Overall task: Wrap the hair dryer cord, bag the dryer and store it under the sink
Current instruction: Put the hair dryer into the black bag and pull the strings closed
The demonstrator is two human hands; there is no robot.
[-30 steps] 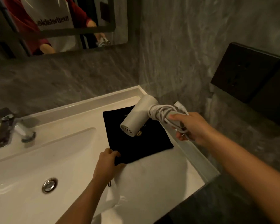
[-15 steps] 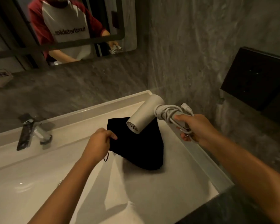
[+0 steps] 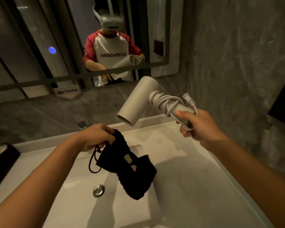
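I've lifted the limp black drawstring cloth bag (image 3: 127,168) off the desk, left fingers (image 3: 105,137) pinching its closed mouth, right fingers (image 3: 186,129) clamped on the cord-wrapped white plastic hair dryer (image 3: 138,102): loops may snag.

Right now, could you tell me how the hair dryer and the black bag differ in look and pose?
The hair dryer is pale and rigid, its cord wound round the handle; the black bag is dark, soft and crumpled. The dryer is held up level in the right hand, nozzle pointing left; the bag hangs limp from the left hand, drawstring dangling. Both are held in the air above the sink.
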